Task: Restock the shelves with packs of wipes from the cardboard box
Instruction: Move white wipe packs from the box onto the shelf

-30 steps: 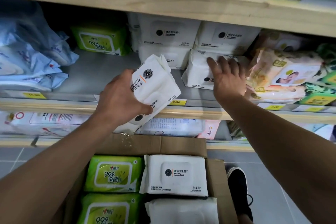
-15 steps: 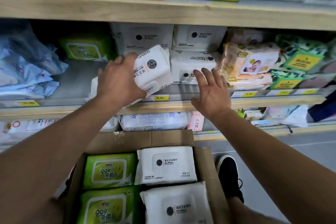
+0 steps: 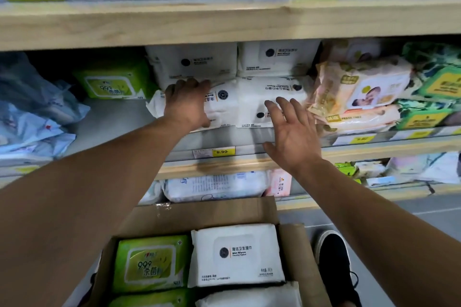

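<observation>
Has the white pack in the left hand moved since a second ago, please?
Yes. The white pack, gripped by the left hand, has gone from the shelf's front edge back onto it, beside the stacked white packs.

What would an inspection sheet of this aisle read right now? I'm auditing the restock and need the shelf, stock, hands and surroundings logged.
Surface: middle shelf, bare grey stretch left of the white packs.
Job's things: white wipes pack lying on the shelf under the left hand; cardboard box open below, holding green wipes pack and white boxed pack.
Clutter: blue bags at left; baby-picture packs at right.
Grippers: left hand curled on the pack; right hand spread open, holding nothing.
Cables: nothing seen.
Surroundings: yellow price tag; black shoe on the floor.
</observation>
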`<action>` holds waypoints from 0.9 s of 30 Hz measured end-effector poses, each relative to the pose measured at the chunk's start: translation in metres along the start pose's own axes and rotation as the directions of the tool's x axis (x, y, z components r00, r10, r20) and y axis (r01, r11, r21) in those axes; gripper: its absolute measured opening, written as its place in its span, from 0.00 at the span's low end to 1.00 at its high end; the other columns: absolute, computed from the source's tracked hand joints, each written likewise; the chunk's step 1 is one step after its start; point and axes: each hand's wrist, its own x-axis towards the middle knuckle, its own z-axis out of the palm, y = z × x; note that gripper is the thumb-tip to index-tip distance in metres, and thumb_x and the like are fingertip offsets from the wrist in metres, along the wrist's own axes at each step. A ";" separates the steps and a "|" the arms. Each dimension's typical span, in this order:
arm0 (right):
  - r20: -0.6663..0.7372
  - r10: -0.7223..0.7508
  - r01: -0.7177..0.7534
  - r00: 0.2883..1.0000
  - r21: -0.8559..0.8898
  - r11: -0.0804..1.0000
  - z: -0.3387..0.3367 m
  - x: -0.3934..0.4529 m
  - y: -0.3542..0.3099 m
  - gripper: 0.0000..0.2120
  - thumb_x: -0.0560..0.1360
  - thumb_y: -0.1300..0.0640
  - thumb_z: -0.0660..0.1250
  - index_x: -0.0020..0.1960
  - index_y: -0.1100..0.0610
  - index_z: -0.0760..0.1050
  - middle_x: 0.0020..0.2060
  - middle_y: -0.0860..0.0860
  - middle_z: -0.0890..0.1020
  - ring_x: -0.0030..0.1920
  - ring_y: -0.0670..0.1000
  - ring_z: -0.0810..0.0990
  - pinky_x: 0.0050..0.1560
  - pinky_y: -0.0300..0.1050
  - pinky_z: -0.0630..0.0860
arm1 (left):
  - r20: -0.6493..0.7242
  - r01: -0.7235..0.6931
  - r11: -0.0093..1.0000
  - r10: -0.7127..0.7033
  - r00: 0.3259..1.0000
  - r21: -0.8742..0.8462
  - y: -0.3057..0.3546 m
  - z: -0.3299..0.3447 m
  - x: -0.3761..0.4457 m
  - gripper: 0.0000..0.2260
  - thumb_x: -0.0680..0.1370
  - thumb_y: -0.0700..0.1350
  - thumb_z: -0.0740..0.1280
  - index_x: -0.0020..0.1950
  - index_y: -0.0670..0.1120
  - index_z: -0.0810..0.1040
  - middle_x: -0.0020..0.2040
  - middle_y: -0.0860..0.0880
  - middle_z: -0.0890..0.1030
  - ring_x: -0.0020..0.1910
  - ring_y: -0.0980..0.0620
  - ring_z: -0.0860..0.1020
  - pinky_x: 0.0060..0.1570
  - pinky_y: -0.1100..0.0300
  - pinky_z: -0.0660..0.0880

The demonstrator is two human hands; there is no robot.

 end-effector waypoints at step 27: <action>0.188 -0.056 0.033 0.981 0.122 0.992 -0.024 -0.160 -0.065 0.38 0.72 0.50 0.68 0.77 0.52 0.55 0.75 0.52 0.59 0.75 0.57 0.55 0.75 0.51 0.54 | -0.078 -0.222 0.953 0.211 0.974 -0.204 0.010 -0.017 -0.191 0.32 0.69 0.52 0.69 0.72 0.45 0.68 0.69 0.42 0.72 0.65 0.40 0.71 0.66 0.47 0.66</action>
